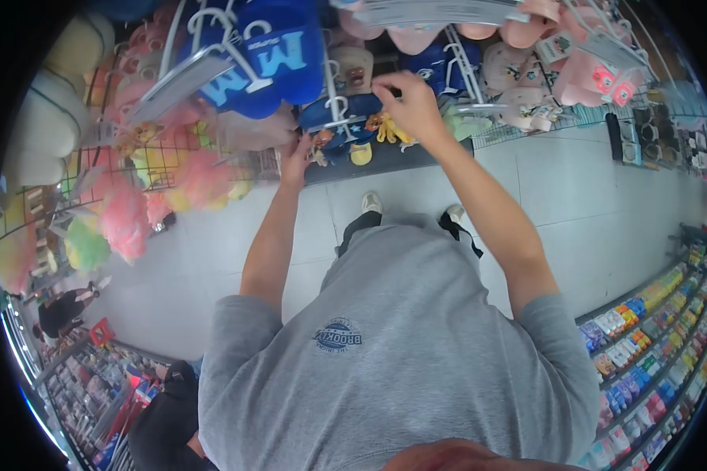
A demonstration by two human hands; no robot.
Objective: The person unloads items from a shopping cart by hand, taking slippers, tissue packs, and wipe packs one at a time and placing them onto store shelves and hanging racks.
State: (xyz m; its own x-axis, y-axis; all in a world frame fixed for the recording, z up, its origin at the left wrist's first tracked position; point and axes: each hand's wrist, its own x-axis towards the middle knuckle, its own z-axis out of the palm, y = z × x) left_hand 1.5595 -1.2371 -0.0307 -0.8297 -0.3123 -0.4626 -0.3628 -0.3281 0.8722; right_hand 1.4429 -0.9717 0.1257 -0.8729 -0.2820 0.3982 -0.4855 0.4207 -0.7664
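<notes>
Dark blue slippers (339, 112) with small cartoon figures on them hang from a white hook in front of me. My left hand (294, 160) is at their left edge, its fingers closed against the slipper near a brown figure. To the right, my right hand (410, 104) is raised beside the slippers, fingers curled and thumb bent towards them. Whatever its fingertips hold, if anything, is too small to make out. Orange and yellow figures (389, 128) show just below that hand.
Bright blue slippers (271, 59) hang at upper left, pink slippers (589, 78) at upper right. White hooks (456, 63) stick out towards me. Colourful fluffy items (126, 216) hang at left. Stocked shelves (652, 345) stand at lower right, and a person in black (165, 424) is behind me at lower left.
</notes>
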